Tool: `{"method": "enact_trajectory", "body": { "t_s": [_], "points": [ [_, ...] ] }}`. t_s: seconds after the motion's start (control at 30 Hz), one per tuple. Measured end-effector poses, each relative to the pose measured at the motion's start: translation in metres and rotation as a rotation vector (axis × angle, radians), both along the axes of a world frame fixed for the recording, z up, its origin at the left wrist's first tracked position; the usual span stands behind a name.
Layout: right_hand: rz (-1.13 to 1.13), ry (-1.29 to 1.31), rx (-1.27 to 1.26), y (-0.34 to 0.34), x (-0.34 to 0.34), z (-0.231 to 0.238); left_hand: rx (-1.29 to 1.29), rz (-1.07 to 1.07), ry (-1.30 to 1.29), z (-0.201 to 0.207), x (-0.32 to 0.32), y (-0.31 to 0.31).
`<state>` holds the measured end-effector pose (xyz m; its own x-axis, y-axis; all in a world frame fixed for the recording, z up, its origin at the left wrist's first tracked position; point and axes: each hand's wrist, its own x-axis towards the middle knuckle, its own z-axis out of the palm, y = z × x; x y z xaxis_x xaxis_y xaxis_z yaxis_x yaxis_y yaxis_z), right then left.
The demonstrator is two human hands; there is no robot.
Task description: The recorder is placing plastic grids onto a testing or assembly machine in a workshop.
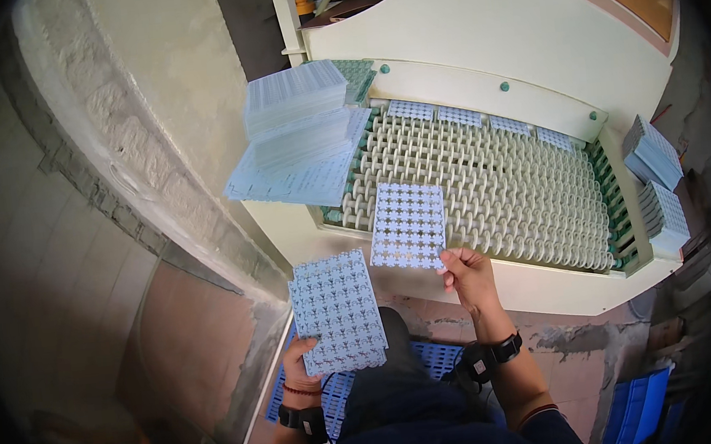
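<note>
My left hand grips the lower edge of a stack of pale blue perforated plastic sheets, held tilted over my lap. My right hand pinches the bottom right corner of a single square perforated sheet, which hangs over the near edge of a cream slatted conveyor belt. Several small perforated sheets lie in a row at the far end of the belt, by the machine's cream cover.
Piles of the same sheets rest on the machine's left corner, with loose ones spread beneath. Two more stacks stand at the right side. A rough concrete wall is at left. Blue crates stand on the floor.
</note>
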<state>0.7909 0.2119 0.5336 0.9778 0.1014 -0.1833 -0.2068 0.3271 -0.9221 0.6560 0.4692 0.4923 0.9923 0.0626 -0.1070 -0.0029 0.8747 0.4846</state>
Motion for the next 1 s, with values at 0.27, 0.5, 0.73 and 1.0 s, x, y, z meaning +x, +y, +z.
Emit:
{"method": "enact_trajectory", "body": {
  "t_s": [0.27,0.5,0.73,1.0],
  "points": [
    [0.006,-0.07,0.051,0.034,0.024,-0.013,0.1,0.006,0.084,0.007,-0.018,0.0],
    [0.086,-0.066,-0.206,0.023,0.0,0.009,0.09,-0.022,0.075,0.011,-0.014,-0.008],
    [0.487,-0.119,-0.313,-0.005,-0.044,0.013,0.192,-0.137,0.077,0.022,0.012,-0.037],
    [-0.081,-0.42,-0.233,-0.033,-0.064,0.042,0.201,-0.067,0.161,0.02,0.022,-0.047]
  ]
}}
